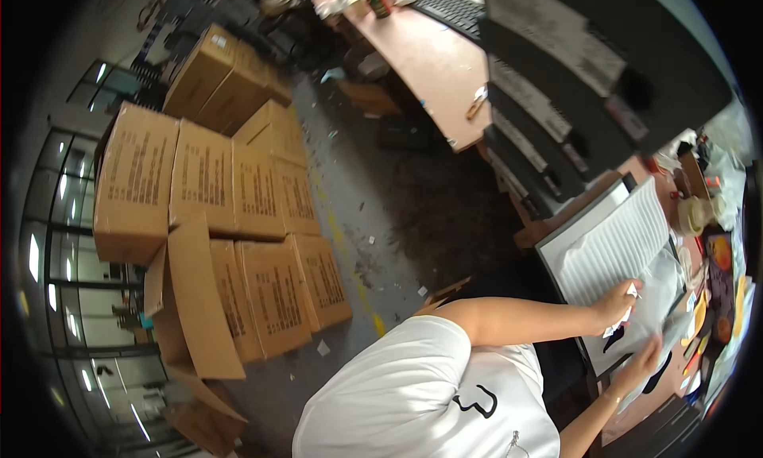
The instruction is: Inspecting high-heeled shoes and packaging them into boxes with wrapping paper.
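Note:
My left hand (617, 307) is closed around a small crumpled white piece, perhaps paper or film, which pokes out between the fingers. Below it in the picture, my right hand (640, 367) lies near thin translucent plastic (658, 287), its fingers smeared by motion. Whether it grips anything is unclear. Beside my left hand, a white sheet with rows of lines (616, 239) rests on a flat dark-edged board or tray (560, 277). Black shapes show on the pale surface between the hands.
Black stacked cases with pale labels (548, 85) rise beside the work area. Small tools and bags crowd the right edge. A pink desk (421, 57) carries a keyboard (449, 13). Stacked cardboard boxes (203, 176) and an opened box (199, 307) stand left, with scraps on the floor.

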A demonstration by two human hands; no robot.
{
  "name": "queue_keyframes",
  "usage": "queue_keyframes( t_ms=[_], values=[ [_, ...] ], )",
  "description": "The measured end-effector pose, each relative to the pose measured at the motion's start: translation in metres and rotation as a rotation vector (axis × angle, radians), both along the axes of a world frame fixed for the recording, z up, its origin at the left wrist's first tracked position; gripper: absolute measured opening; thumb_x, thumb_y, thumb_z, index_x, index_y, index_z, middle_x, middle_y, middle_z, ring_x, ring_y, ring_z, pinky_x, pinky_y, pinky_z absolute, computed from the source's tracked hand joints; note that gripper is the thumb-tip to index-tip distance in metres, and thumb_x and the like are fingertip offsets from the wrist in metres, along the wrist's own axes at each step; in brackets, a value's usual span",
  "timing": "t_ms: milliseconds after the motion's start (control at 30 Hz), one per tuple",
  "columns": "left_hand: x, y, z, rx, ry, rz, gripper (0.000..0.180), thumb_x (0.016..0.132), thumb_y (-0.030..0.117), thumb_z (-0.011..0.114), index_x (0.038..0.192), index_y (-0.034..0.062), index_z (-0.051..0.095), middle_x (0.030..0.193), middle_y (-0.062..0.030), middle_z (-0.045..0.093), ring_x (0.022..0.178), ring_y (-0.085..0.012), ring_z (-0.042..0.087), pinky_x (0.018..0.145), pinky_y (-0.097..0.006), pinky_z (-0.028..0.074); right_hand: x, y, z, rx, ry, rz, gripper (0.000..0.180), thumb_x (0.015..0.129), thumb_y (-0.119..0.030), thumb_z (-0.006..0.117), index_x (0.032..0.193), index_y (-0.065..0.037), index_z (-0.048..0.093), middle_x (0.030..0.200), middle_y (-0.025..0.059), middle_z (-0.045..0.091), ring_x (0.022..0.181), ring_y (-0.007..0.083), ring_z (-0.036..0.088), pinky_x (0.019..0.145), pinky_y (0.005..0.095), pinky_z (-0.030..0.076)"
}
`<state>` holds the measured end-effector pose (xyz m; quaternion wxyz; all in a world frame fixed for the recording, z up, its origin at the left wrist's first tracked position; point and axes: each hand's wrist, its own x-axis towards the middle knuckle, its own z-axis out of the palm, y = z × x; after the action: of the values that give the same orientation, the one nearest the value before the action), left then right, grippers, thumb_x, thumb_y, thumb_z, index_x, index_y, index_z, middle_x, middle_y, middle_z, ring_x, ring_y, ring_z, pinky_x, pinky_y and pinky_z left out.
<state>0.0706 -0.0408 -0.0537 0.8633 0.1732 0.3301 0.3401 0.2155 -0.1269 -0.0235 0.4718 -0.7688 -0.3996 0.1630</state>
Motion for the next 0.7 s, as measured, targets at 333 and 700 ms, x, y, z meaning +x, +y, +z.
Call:
queue_keyframes(
  t_ms=[333,700],
  values=[
    [0.032,-0.012,-0.038,0.696,0.604,-0.173,0.074,0.083,0.024,0.063,0.141,-0.0045,0.028,0.143,-0.0294,0.031,0.135,-0.0414,0.029,0.113,-0.043,0.024,0.063,-0.071,0.011,0.488,0.564,-0.183,0.039,0.096,-0.02,0.049,0.126,0.005,0.049,0.126,0.021,0.052,0.11,0.0289,0.056,0.092,0.0397,0.049],
    [-0.058,0.033,0.02,1.096,0.768,-0.04,0.049,0.088,0.017,0.058,0.131,-0.0034,0.046,0.132,-0.0238,0.046,0.124,-0.0368,0.044,0.102,-0.041,0.037,-0.101,-0.033,0.106,-0.252,0.401,0.599,0.038,0.089,-0.006,0.059,0.125,0.004,0.053,0.12,0.0178,0.059,0.113,0.0264,0.057,0.095,0.0339,0.044]
  ],
)
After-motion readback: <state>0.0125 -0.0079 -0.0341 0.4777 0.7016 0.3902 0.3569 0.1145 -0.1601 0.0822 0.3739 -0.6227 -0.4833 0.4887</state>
